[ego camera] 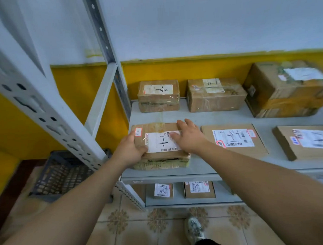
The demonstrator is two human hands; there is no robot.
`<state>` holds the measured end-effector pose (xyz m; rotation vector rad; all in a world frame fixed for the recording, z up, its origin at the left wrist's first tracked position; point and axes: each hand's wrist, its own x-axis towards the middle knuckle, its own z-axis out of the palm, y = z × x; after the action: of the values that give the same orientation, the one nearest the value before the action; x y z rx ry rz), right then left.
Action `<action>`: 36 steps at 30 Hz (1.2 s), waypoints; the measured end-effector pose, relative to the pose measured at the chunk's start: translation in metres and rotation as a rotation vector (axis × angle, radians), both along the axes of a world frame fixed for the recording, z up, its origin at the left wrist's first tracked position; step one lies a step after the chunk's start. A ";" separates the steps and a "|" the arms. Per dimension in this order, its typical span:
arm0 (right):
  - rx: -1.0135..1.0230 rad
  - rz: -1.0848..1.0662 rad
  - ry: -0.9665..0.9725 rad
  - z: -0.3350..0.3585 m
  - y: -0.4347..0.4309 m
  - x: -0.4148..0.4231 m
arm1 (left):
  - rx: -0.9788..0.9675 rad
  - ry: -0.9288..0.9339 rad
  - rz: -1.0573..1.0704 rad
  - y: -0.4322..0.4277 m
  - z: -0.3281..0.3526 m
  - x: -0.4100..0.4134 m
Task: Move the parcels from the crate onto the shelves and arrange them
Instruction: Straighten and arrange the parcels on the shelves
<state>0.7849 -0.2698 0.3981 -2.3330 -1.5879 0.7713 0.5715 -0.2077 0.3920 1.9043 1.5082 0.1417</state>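
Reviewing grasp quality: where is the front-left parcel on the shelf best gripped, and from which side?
Probably its short side edges, from the front: the front-left parcel lies flat, free on both sides; the left hand grips its left edge.

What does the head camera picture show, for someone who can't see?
A left hand grips the corner of a cardboard parcel on a grey shelf while the right hand rests flat on top. Other parcels lie nearby.

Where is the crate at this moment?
In the head view the dark lattice crate sits low on the left, partly behind the shelf unit's perforated upright, left of and below the front-left parcel on the shelf.
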 end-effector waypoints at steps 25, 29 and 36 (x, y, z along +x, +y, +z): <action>-0.167 -0.062 -0.116 -0.050 -0.073 0.237 | 0.025 0.267 -0.438 -0.084 -0.025 0.220; -0.133 -0.036 -0.066 -0.058 -0.077 0.238 | -0.047 0.233 -0.312 -0.099 -0.039 0.220; -0.142 -0.017 -0.086 -0.061 -0.100 0.229 | -0.024 0.201 -0.264 -0.121 -0.042 0.212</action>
<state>1.0143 -0.3696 0.3369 -2.5075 -1.5944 0.8153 0.7838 -0.3288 0.3498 2.1276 1.3601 -0.1919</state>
